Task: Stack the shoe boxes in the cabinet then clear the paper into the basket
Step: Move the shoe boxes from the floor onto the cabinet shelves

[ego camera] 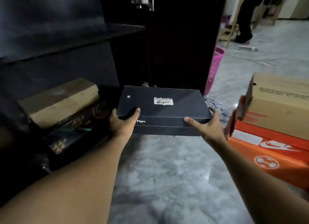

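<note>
Right now the dark shoe box (pixel 163 106) is up in the air, held flat over the floor (pixel 167 173), just in front of the open cabinet (pixel 66 38). It is not inside yet. The left grip (pixel 124 123), a bare hand, is curled round the box's near left corner, with the thumb on the lid. The right grip (pixel 207 126), the other bare hand, pinches the near right corner, with the thumb along the front side and the fingers up the right side.

I think the box is light, since it sits level with only two corners held. It looks stiff, made of card, with hard edges. The lid seems to be a loose part, so lifting by the lid alone could pull it off. The best place to hold is low on the two short sides, or under the bottom, so lid and bottom come along as one. The card looks smooth and could slide a bit, so one hand on each side is wise.

On the cabinet's bottom shelf, toward its left end, a brown box (pixel 61 100) lies on patterned boxes (pixel 71 128). On the floor at the right, a tan box (pixel 280 103) sits on an orange box (pixel 270 150). The pink basket (pixel 215 64) stands behind the cabinet door.
</note>
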{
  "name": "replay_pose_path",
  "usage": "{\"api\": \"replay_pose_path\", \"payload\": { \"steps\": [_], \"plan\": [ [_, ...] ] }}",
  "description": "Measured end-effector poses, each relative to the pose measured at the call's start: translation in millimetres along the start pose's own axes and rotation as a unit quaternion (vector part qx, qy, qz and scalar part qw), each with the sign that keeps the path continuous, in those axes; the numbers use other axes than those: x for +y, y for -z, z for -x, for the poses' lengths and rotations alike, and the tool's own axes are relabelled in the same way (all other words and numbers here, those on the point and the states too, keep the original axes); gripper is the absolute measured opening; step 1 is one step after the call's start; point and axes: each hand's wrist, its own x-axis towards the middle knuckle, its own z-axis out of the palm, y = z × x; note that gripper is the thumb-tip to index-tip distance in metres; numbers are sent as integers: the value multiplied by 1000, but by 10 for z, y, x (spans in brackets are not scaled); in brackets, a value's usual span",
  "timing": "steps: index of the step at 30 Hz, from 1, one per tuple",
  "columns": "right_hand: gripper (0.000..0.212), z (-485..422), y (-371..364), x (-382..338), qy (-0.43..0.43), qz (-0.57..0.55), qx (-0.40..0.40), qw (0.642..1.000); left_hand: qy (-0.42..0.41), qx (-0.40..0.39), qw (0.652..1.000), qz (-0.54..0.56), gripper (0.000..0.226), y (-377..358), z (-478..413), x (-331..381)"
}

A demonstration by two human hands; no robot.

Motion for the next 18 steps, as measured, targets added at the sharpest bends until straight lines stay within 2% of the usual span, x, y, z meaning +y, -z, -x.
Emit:
{"api": "replay_pose_path", "payload": {
  "steps": [3,5,9,11,15,18],
  "plan": [
    [103,-312,-405,-602,27,1,-28,999,-11,120,991,66,58,275,-192,360],
    [96,-467,-691,-938,37,-12,-59,998,9,178,979,103,63,446,-279,542],
    [92,-757,-1259,-1223,55,-31,-127,990,-18,357,929,100,62,667,-438,670],
    [89,-865,-1532,-1191,55,-46,-146,987,-36,399,913,70,63,748,-551,642],
    [93,-1019,-2086,-1110,63,-82,-189,977,5,447,894,4,68,931,-822,511],
    [93,-1146,-2442,-1113,67,-103,-224,967,2,463,886,9,70,1032,-1004,373]
  ]
}}
